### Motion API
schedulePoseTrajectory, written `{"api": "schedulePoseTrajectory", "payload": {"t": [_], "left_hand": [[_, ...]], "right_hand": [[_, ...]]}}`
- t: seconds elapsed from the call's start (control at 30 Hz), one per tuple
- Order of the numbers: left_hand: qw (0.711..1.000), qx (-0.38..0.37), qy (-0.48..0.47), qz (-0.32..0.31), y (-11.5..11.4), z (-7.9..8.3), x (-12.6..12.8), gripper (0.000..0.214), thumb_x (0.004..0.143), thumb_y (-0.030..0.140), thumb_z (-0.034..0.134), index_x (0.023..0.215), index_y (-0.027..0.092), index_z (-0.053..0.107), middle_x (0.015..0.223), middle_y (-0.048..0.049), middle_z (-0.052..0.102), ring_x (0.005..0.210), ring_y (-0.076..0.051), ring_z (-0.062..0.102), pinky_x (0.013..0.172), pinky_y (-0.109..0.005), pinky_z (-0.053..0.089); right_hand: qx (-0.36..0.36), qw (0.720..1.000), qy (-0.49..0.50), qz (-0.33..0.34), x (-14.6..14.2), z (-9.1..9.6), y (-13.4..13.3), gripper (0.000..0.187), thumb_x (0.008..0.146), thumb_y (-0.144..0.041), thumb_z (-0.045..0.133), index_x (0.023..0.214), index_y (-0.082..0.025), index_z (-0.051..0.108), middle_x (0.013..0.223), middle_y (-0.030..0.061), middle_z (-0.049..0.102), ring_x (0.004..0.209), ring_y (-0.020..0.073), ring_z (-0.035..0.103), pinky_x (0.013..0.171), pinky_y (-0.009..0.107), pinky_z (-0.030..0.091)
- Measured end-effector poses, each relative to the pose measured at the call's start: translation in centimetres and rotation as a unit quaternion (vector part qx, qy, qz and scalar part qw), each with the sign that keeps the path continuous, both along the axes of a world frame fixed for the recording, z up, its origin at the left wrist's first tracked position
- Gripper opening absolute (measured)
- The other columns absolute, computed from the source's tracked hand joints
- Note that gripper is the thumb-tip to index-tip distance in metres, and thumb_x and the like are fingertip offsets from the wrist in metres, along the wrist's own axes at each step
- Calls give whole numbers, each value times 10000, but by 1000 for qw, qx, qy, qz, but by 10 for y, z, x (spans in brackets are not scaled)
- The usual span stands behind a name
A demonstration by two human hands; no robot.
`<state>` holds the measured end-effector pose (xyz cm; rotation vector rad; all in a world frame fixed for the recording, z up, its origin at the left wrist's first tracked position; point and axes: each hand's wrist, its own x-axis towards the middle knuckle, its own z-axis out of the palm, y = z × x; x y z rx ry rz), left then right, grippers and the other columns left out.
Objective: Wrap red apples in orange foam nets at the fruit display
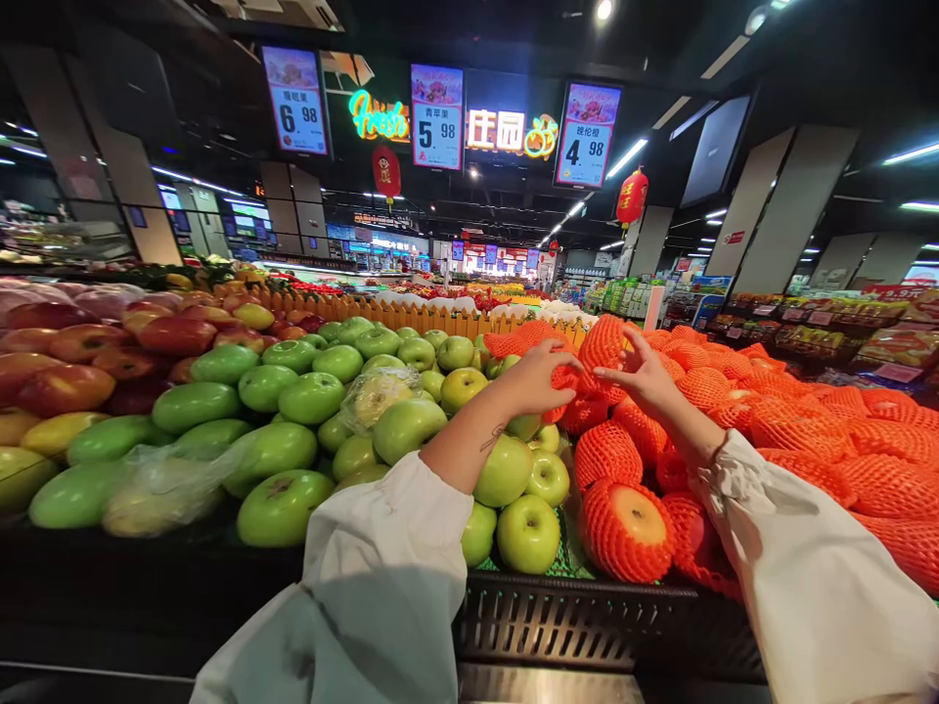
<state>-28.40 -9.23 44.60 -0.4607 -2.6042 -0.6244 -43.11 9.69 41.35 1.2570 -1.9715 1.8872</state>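
Both my arms, in white sleeves, reach over a fruit display. My left hand (539,376) and my right hand (640,376) together grip one orange fruit in an orange foam net (600,344), held just above the heap of net-wrapped oranges (807,440). The fingers of both hands curl round its net from either side. Below my left forearm lie green apples (308,396).
Red and yellow apples (88,352) fill the left of the stand. Two clear plastic bags of fruit (165,484) rest on the green apples. A black slotted rim (579,616) fronts the stand. Price signs (436,117) hang overhead; more produce stands lie behind.
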Motion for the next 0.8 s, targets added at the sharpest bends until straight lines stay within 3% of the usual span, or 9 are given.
{"api": "schedulePoseTrajectory", "payload": {"t": [0.13,0.23,0.4,0.47,0.57,0.7,0.8], "left_hand": [[999,8,22,-35,1,0,2,324,812,220,707,1131,193,753,1694,-92,258,1588,-304,214,1312,-455,199],[999,-13,1,-47,1,2,1,313,812,214,715,1121,184,756,1624,-125,404,1528,-291,353,1286,-467,259],[998,40,33,-44,0,0,-5,70,806,221,736,852,169,727,1219,-103,702,1168,-239,645,1119,-425,441],[995,66,62,-46,-1,0,-7,129,811,265,744,754,168,681,1021,-78,720,1007,-207,657,1010,-389,479],[993,85,76,-41,-1,0,-8,192,815,279,725,696,171,620,859,-48,686,842,-177,611,853,-356,474],[992,104,57,-32,-2,-2,-7,110,770,175,659,765,183,550,825,-20,637,763,-151,566,726,-319,436],[991,112,24,-67,-3,-4,-6,348,727,110,638,1049,193,534,850,9,571,732,-132,539,688,-292,442]], "right_hand": [[61,995,-24,76,8,1,1,742,557,-405,931,1155,-296,506,988,-11,619,896,175,623,824,347,556],[71,990,-39,113,13,3,1,642,568,-408,935,1038,-272,519,1009,0,631,911,171,616,830,327,546],[88,992,-50,81,17,7,1,590,621,-679,840,845,-228,533,815,-16,517,723,129,504,636,252,484],[61,993,-77,65,15,8,2,635,635,-791,758,802,-220,536,807,-9,497,716,131,499,629,260,488],[19,997,-73,33,10,8,2,621,589,-732,820,737,-215,509,775,-12,487,714,135,511,649,279,499],[6,1000,10,-15,5,8,3,569,546,-571,880,721,-232,458,726,-31,446,651,127,445,627,301,482],[1,999,38,-26,7,7,2,515,583,-516,858,799,-241,480,779,-30,473,653,120,434,641,299,478]]}}
